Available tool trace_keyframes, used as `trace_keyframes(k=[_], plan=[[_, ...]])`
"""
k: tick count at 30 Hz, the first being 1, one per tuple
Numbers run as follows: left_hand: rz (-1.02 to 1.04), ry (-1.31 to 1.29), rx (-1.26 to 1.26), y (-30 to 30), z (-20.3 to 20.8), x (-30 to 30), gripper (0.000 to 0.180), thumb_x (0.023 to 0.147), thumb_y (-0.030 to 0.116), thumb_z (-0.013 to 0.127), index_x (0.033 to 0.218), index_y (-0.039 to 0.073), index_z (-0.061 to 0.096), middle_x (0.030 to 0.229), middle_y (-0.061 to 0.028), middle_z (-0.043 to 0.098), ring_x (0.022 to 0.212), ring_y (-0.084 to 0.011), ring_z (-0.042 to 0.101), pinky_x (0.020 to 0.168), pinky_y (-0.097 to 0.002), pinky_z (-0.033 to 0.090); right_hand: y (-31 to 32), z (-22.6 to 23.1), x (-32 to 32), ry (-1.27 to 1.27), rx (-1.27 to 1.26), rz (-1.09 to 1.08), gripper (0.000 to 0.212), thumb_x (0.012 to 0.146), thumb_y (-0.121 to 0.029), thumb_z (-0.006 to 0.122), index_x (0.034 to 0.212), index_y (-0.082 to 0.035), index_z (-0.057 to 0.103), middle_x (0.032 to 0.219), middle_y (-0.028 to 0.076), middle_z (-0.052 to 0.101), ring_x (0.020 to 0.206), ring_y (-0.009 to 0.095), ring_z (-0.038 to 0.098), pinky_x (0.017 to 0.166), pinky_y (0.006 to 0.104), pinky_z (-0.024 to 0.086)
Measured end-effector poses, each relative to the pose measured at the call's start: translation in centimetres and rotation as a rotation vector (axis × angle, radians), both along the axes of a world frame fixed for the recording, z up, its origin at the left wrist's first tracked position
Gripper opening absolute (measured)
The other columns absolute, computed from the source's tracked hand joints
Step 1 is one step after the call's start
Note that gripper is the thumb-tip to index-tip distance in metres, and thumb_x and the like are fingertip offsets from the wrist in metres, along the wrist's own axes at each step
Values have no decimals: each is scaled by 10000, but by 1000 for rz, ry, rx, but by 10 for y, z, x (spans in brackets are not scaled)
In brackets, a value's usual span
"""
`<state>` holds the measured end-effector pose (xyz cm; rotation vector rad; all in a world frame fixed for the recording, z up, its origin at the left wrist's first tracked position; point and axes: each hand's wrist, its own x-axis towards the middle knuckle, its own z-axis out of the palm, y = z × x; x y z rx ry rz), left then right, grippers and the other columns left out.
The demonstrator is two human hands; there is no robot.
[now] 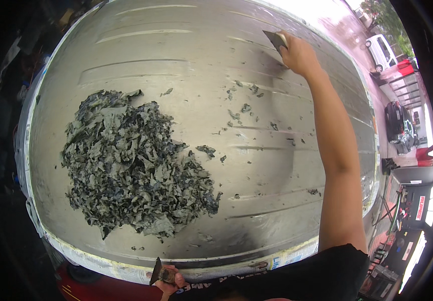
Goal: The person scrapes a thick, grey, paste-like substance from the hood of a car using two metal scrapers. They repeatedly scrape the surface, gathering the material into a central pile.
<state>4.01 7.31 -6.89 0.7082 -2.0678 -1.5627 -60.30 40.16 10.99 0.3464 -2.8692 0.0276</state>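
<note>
A broad, ribbed bare-metal vehicle roof fills most of the view. On its left half lies a large heap of grey-green and dark paint flakes. My right arm stretches to the far right part of the roof, where my right hand is closed round a scraper with a flat, dark blade. At the near edge, my left hand grips a second scraper, its blade pointing up beside the roof's rim. Loose paint scraps lie scattered between the heap and my right arm.
Masking paper and tape run along the roof's near edge. Below it, at the lower left, shows a red surface. Beyond the right side are a dark car, a white van and workshop equipment.
</note>
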Motion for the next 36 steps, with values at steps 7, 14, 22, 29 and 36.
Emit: trace_keyframes(k=[7,14,22,29,36], plan=[[-95,-280,230,-15,9,18,564,827,399,815,1104,-26,570,865,-92,673,747,-172,652,720,-344,548,-3,-12,-50,-23,-1068,-178,330,832,-144,766,1089,46,683,965,162,721,843,236,670,752,380,522],[-94,-691,536,-24,10,28,442,839,296,789,1038,-44,588,792,-73,630,708,-159,615,654,-310,511,-19,-52,-63,322,-915,-330,332,788,-159,773,1058,14,689,972,200,740,910,308,713,831,411,526],[-161,-572,505,-18,49,-12,469,810,307,820,1024,-50,603,748,-52,619,675,-145,622,620,-295,510,-28,-63,-72,324,-848,-289,343,785,-195,764,1045,19,697,965,217,739,920,349,714,862,418,530],[-389,-744,639,-42,49,-8,414,812,194,797,1111,30,562,922,-54,605,871,-180,609,722,-361,549,27,-68,-100,259,-1016,-134,394,758,-228,796,1078,-13,711,985,186,745,903,310,710,859,396,535],[-125,-408,224,4,64,-16,460,826,309,803,1078,-8,584,844,-74,613,712,-182,594,664,-336,511,-24,-65,-100,346,-795,-187,369,775,-230,763,1058,1,711,997,236,737,974,408,704,911,448,526]])
